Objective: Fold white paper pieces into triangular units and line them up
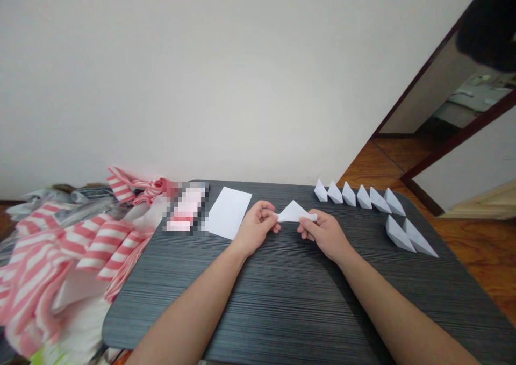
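On the dark tabletop [278, 306], a blank white sheet [228, 212] lies beside the left hand [256, 226], whose fingers pinch one end of a folded paper triangle [294, 213] in midair; the right hand [326, 235] clasps the other end, near a row of folded paper shapes [358, 197].

A home: wood floor [475, 247], doorway [419, 91], heaped clothes [52, 263].

A pixelation patch blurs the pink-and-white object [187, 209] on the worktop [258, 300], so its kind cannot be told. The left grip [256, 226] and right grip [324, 235] cover parts of the folded white paper [295, 212]. A dark blurred shape [487, 23] is cut off at the top right corner. The pink-striped cloth [40, 263] runs past the left edge, and the small objects [471, 99] through the doorway are too small to tell.
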Tool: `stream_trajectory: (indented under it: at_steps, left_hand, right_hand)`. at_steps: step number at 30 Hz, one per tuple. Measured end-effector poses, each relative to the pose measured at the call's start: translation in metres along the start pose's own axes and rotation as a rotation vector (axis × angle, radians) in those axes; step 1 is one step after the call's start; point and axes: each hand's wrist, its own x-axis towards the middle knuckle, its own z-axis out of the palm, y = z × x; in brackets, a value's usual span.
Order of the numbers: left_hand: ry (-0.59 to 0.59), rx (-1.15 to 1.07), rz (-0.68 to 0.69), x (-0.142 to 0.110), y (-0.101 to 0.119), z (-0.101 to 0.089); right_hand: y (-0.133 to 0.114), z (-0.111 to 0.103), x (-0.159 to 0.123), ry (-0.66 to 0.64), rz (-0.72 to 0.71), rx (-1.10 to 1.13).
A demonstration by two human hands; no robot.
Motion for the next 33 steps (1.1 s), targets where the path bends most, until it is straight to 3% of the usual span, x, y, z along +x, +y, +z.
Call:
stream_trajectory:
  at_steps: [5,13,26,33]
  left_hand:
    - [-0.106,0.038,-0.097,-0.0005,0.0017,0.0009]
    - [-0.174,0.179,-0.065,-0.004,0.0036,0.0023]
    - [-0.163,0.228,-0.047,-0.0063,0.0044,0.003]
    - [-0.123,0.052,-0.104,-0.0031,0.0036,0.0004]
  right_hand:
    - [-0.0035,0.0014,-0.0015,-0.035,-0.016,0.0]
    - [-0.0057,0.0035,-0.0023,-0.062,-0.033,-0.003]
    - [-0.0059,0.0049,-0.0028,-0.108,-0.014,-0.001]
    - [-0.003,0.0019,-0.0017,-0.056,-0.017,0.013]
